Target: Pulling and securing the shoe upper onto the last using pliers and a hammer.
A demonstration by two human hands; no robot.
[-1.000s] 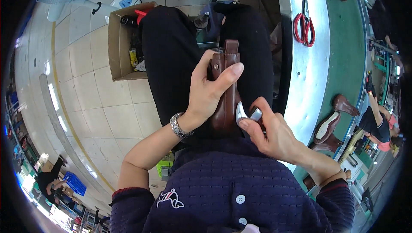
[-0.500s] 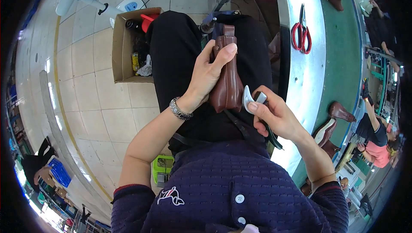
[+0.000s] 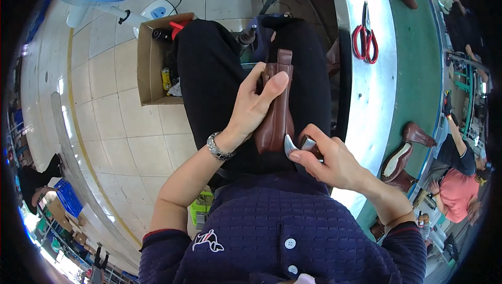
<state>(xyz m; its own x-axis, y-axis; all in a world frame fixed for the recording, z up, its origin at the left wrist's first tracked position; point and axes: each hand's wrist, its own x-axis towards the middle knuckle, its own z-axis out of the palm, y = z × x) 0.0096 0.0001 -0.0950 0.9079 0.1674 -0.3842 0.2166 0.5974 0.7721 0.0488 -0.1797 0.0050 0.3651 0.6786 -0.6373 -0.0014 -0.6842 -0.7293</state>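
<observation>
Since the earlier frame my right hand has dropped lower, fingers pinched on a curved tool at the boot's bottom, while my left hand clamps it steady mid-frame on my lap.

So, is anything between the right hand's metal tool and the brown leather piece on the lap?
Nothing visible. The metal tool in the right hand sits right at the brown leather piece, which the left hand grips.
</observation>
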